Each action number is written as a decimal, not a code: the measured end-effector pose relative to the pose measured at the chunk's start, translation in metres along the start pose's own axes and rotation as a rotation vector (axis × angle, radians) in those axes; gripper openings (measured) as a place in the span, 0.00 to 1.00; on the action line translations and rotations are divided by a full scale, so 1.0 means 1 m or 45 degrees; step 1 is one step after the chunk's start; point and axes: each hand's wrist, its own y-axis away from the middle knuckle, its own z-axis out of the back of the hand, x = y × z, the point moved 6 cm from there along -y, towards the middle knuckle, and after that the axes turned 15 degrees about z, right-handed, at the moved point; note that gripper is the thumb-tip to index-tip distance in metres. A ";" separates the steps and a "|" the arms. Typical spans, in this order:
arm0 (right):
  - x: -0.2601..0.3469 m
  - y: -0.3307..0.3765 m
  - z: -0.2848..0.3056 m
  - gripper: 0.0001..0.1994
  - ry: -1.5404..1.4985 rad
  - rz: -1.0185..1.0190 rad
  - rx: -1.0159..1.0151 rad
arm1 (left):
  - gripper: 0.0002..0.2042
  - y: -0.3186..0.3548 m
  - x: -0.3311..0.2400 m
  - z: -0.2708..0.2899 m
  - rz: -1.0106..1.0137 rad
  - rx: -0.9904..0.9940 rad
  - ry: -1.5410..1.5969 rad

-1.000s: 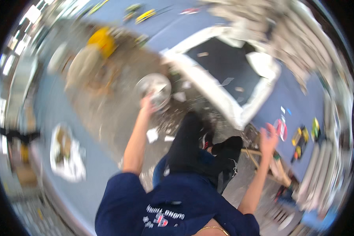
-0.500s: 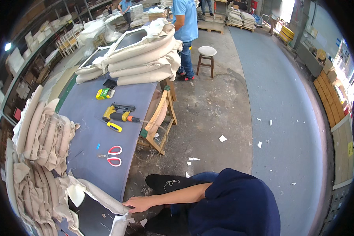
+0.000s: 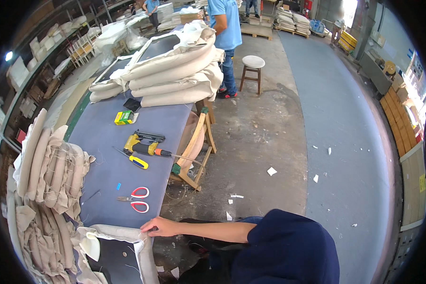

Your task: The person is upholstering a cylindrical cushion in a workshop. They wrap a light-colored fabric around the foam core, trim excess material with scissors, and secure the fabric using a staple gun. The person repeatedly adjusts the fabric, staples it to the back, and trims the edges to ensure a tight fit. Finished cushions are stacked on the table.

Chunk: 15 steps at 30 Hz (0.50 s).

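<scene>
An upholstered seat panel (image 3: 147, 260) lies dark underside up at the near end of the table. Its beige fabric folds over the edges around a dark board, and a white flap (image 3: 91, 246) shows at its left side. My right hand (image 3: 163, 226) is closed on the panel's far right corner, fingers curled over the fabric edge. My left hand is out of view. Beyond the panel, red-and-white-handled scissors (image 3: 139, 206) lie on the table, with a yellow screwdriver (image 3: 138, 162) and a yellow-and-black staple gun (image 3: 144, 145) farther away.
Beige panels (image 3: 57, 165) are stacked on the left; another stack (image 3: 175, 73) covers the table's (image 3: 104, 175) far end. A small green-and-yellow box (image 3: 125, 118) sits nearby. A wooden trestle (image 3: 206, 142), hose and stool (image 3: 253, 63) stand right. A person in blue (image 3: 226, 28) stands beyond.
The panel has turned and its held corner has shifted away from me and to the left. My right hand has moved along with that corner.
</scene>
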 end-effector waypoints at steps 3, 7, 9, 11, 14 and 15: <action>-0.004 -0.001 -0.003 0.16 -0.001 -0.026 -0.042 | 0.16 -0.012 -0.129 -0.077 -0.308 0.566 0.162; -0.007 -0.013 -0.001 0.14 -0.049 -0.070 0.010 | 0.21 0.013 -0.160 -0.165 -0.455 0.965 0.175; -0.015 -0.013 0.002 0.12 -0.087 -0.096 -0.003 | 0.16 0.008 -0.171 -0.174 -0.425 1.098 0.195; -0.017 -0.013 0.003 0.12 -0.069 -0.086 -0.002 | 0.12 0.004 -0.171 -0.182 -0.386 1.116 0.225; -0.019 -0.010 0.003 0.12 -0.105 -0.189 -0.017 | 0.12 -0.003 -0.164 -0.188 -0.336 0.956 0.301; -0.021 -0.009 0.003 0.12 -0.109 -0.200 -0.041 | 0.12 -0.002 -0.167 -0.191 -0.335 0.957 0.285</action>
